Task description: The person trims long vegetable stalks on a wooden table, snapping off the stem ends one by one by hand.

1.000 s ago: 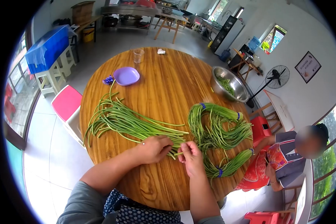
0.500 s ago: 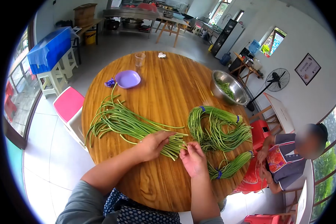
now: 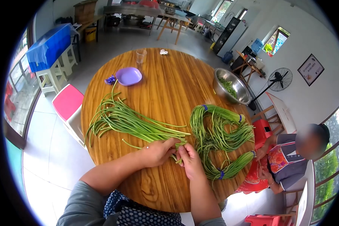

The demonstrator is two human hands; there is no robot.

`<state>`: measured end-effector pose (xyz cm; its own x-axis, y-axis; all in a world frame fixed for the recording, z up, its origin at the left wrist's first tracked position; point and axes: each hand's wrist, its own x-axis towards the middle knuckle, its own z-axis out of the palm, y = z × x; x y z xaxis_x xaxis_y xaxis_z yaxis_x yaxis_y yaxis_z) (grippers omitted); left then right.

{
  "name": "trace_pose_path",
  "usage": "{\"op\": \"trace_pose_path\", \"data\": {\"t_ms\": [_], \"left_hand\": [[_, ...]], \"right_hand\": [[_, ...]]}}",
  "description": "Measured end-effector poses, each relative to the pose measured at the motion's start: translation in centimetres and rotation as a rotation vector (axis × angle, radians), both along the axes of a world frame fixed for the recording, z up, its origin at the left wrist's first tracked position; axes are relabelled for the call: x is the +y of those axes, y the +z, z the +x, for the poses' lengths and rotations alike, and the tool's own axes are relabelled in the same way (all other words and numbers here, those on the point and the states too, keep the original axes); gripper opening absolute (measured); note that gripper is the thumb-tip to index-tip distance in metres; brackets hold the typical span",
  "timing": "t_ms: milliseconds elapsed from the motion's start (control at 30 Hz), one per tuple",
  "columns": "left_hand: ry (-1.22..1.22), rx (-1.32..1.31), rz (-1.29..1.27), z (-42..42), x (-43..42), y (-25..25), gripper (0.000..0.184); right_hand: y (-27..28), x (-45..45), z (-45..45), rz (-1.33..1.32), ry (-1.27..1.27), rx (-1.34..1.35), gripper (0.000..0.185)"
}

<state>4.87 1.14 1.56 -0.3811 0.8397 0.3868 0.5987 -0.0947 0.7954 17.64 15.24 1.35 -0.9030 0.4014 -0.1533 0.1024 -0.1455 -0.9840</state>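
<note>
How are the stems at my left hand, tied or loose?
Loose, as far as shows: the stems fan out leftward with no band visible, unlike the blue-banded bundles at right. Your left hand hides part.

Round wooden tabletop [image 3: 169, 90] before me, loose green stems [image 3: 128, 122] to my left, banded bundles [image 3: 231, 135] on my right, steel bowl [image 3: 242, 85] near right edge, purple dish [image 3: 129, 77], blue bands [image 3: 110, 80] beside it, clear cup [image 3: 141, 57], crumpled white scrap [image 3: 163, 52] toward far edge

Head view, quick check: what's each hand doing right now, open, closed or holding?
Left hand: curled over the loose garlic scapes; fingertips hidden, so grip cannot be told.
Right hand: closed, apparently pinching at the garlic scapes' cut ends.
</note>
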Motion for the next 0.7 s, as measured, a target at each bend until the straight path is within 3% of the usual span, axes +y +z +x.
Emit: {"op": "trace_pose_path", "data": {"t_ms": [233, 467, 533, 600, 700], "left_hand": [[-0.034, 0.122, 0.021, -0.9, -0.1, -0.2, 0.012], [-0.025, 0.164, -0.002, -0.6, -0.2, -0.3, 0.013], [0.006, 0.157, 0.014, -0.4, -0.1, -0.3, 0.013], [0.087, 0.121, -0.036, -0.4, 0.4, -0.9, 0.014], [0.178, 0.012, -0.012, 0.0, 0.5, -1.1, 0.017]], "right_hand": [[0.2, 0.2, 0.0, 0.0, -0.095, 0.008, 0.017], [0.5, -0.2, -0.1, 0.072, -0.138, -0.048, 0.022], [0.2, -0.3, -0.2, 0.294, -0.197, -0.148, 0.023], [-0.8, -1.6, -0.7, 1.082, -0.281, 0.148, 0.021], [-0.2, -2.8, -0.8, 1.107, -0.283, 0.2, 0.017]]}}
